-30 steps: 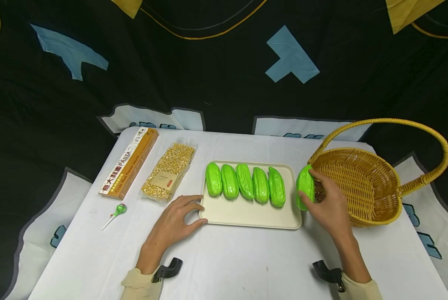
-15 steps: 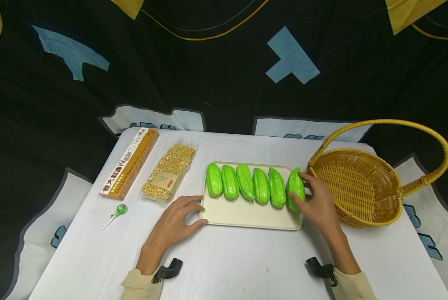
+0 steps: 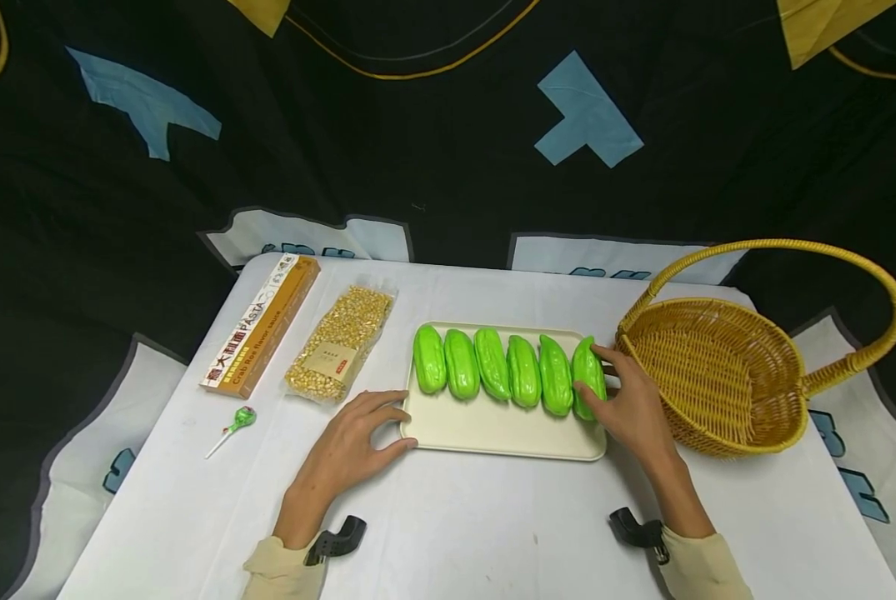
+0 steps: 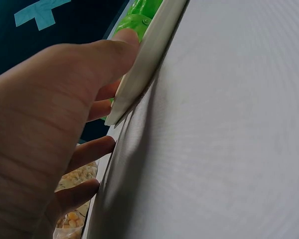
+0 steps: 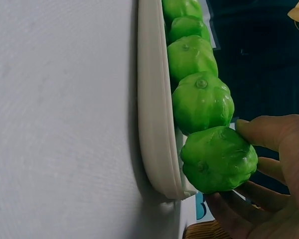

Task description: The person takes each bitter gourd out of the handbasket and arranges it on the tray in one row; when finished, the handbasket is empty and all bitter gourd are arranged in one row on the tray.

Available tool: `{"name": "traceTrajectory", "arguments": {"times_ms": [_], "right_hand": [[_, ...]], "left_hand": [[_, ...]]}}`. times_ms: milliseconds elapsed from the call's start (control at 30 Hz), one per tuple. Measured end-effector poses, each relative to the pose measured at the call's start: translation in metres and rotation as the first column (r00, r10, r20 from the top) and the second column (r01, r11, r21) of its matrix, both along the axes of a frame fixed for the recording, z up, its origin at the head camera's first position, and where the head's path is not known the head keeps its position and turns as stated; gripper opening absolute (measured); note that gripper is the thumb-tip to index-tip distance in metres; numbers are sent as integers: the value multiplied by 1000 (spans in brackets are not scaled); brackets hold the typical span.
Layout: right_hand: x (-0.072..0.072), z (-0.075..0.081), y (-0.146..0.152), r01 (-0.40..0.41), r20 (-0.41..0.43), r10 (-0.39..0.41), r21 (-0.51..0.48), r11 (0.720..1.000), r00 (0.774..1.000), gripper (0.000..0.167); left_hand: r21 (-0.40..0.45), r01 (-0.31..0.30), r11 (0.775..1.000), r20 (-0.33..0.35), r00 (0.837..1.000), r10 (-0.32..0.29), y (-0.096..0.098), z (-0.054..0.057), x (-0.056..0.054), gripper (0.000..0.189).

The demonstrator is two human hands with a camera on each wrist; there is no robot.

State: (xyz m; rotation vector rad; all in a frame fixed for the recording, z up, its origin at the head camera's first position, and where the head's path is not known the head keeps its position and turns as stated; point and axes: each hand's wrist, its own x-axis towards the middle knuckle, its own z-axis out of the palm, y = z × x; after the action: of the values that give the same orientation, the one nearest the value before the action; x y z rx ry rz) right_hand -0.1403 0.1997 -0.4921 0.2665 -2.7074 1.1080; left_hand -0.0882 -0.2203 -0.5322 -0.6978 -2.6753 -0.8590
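My right hand [image 3: 631, 408] grips a ridged, glossy green gourd-like vegetable [image 3: 587, 379] at the right end of the beige tray [image 3: 493, 432]. In the right wrist view its thumb meets the upper side of that green gourd [image 5: 219, 159], and the fingers lie under it. Several matching green gourds [image 3: 523, 372] line up side by side on the tray to its left. My left hand [image 3: 353, 437] rests at the tray's near left corner, fingers spread and relaxed. Up close, the left thumb touches the tray's rim [image 4: 139, 74], with two fingertips near its end.
A yellow wicker basket [image 3: 706, 375] with a tall handle stands right of the tray. Leftward lie a bag of corn kernels [image 3: 342, 342], a pasta box [image 3: 262, 325] and a green-wrapped lollipop [image 3: 232, 428]. A dark curtain hangs behind the white-covered table [image 3: 455, 517].
My right hand has brought the gourd leftward from beside the basket onto the tray's right end, next to the row. My left hand stays at the tray's corner.
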Motion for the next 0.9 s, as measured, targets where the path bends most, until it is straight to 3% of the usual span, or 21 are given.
{"name": "traceTrajectory", "arguments": {"times_ms": [333, 900], "right_hand": [[-2, -1, -2, 6, 48, -8, 35, 999, 999, 65], [0, -3, 1, 8, 14, -10, 103, 995, 1000, 59]], "left_hand": [[-2, -6, 1000, 9, 1000, 6, -1, 0, 1, 34], [-1, -1, 1000, 3, 1000, 1, -1, 0, 1, 34]]}}
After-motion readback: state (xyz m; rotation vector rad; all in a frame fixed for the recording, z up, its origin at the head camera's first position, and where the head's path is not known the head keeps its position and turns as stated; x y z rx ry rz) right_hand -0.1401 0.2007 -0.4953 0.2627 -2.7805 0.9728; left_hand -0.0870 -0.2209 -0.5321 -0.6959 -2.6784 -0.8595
